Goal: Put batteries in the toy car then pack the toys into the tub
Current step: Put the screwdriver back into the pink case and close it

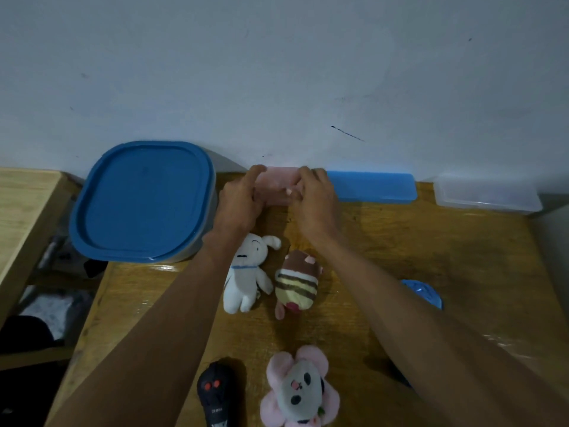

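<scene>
Both hands reach to the back of the wooden table and grip a small pale pink box by the wall. My left hand holds its left end, my right hand its right end. The tub stands at the back left, closed by a blue lid. Between my forearms lie a white plush rabbit and a brown-and-cream striped plush. A pink flower plush with a panda face lies at the front. Left of it sits a black remote-like controller with red buttons. No toy car is seen.
A blue flat case lies against the wall right of the pink box, and a clear plastic box sits at the back right corner. A blue object peeks out beside my right forearm. A lighter wooden surface stands to the left.
</scene>
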Motion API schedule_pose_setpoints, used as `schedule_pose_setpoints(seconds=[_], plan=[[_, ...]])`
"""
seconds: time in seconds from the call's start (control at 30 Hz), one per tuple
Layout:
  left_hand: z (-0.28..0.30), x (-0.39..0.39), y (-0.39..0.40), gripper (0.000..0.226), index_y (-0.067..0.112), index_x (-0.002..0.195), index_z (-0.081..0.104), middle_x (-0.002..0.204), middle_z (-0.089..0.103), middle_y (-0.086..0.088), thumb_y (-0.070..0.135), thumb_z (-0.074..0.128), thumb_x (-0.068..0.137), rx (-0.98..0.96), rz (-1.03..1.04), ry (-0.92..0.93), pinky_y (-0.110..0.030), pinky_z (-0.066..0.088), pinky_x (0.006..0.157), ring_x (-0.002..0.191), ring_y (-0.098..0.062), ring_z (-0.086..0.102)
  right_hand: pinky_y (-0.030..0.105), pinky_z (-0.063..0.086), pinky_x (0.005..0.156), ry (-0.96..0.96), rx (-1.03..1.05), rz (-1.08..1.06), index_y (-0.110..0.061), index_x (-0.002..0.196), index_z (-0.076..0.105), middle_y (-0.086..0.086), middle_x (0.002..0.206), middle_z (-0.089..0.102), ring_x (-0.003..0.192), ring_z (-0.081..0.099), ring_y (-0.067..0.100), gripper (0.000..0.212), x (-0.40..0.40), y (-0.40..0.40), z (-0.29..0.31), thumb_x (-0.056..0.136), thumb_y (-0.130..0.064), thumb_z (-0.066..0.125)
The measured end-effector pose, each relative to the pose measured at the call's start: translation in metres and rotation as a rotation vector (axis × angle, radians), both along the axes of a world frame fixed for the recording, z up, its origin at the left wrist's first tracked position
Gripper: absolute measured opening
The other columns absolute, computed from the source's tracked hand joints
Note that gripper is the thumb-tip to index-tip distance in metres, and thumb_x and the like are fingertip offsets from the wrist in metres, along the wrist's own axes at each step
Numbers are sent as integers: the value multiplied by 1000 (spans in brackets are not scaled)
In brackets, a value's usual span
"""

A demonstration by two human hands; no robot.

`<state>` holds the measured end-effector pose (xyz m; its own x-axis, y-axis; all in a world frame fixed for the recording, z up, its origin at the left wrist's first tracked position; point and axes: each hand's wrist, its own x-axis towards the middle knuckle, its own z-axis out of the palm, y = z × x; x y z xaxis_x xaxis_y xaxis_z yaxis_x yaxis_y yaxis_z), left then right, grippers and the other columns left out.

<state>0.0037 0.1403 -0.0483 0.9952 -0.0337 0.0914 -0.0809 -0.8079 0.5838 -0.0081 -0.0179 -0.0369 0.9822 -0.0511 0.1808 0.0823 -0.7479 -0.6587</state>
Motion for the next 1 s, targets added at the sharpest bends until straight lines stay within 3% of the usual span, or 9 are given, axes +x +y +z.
schedule_pose_setpoints(seconds=[0.13, 0.27, 0.37, 0.53, 0.7, 0.77, 0.83, 0.9, 1.0], plan=[[5, -3, 1, 34, 18, 127, 68, 113, 74, -9, 10, 67, 94, -70, 23, 45, -40, 59, 90, 99, -23, 70, 29, 53, 80, 50, 91, -10, -15, 99, 67, -1, 110, 55, 90, 54, 11, 13, -6, -1, -12, 90, -6, 64], [9, -9, -4, 31, 15, 129, 69, 112, 75, -8, 16, 65, 97, -151, 73, 102, -23, 52, 84, 95, -18, 69, 18, 44, 92, 94, 154, -48, -18, 127, 67, 2, 126, 60, 108, 58, 14, 34, -4, 1, -11, 93, -18, 69], [7, -5, -5, 30, 13, 127, 70, 114, 75, -8, 19, 65, 98, -124, 95, 95, -26, 54, 87, 95, -16, 69, 25, 52, 95, 133, 158, -81, -20, 131, 65, 3, 125, 66, 110, 63, 17, 39, -1, 3, -14, 92, -22, 71], [11, -1, -7, 23, 19, 118, 75, 103, 76, -8, 17, 65, 98, -27, 75, 130, -39, 58, 86, 88, -20, 68, 28, 57, 83, 152, 38, -94, -19, 126, 68, 1, 113, 71, 100, 67, 17, 32, 1, 5, -10, 93, -20, 68], [32, -1, -9, 21, 20, 98, 80, 97, 75, -6, 16, 59, 96, -5, 45, 241, -37, 58, 85, 91, -24, 69, 29, 47, 70, 231, -194, -101, -24, 114, 72, 2, 106, 71, 95, 66, 23, 21, 6, 13, 13, 95, -24, 64], [50, -5, -12, 25, 16, 114, 74, 115, 72, -11, 16, 56, 96, 50, -4, 311, -39, 55, 94, 107, -29, 67, 30, 46, 71, 260, -237, -121, -26, 118, 70, 2, 111, 66, 95, 62, 23, 23, 6, 16, 26, 98, -28, 60], [70, -13, -10, 45, 16, 139, 60, 136, 64, -14, 10, 58, 95, 45, -38, 220, -41, 50, 106, 122, -30, 61, 32, 51, 81, 251, -141, -146, -27, 124, 67, 3, 118, 62, 98, 62, 22, 26, 3, 22, 39, 100, -31, 57], [94, -24, 2, 51, 17, 143, 57, 138, 62, -14, 9, 61, 93, -42, -26, 56, -40, 49, 107, 123, -29, 61, 33, 53, 88, 182, -39, -136, -26, 126, 65, 2, 119, 65, 103, 64, 22, 28, -5, 36, 51, 100, -30, 58], [120, -40, 47, 44, 19, 139, 61, 135, 65, -12, 23, 65, 95, -61, 60, -84, -37, 49, 99, 121, -28, 61, 29, 57, 87, 140, 94, -57, -25, 128, 64, -1, 113, 71, 99, 67, 16, 31, -22, 73, 66, 98, -25, 61]])
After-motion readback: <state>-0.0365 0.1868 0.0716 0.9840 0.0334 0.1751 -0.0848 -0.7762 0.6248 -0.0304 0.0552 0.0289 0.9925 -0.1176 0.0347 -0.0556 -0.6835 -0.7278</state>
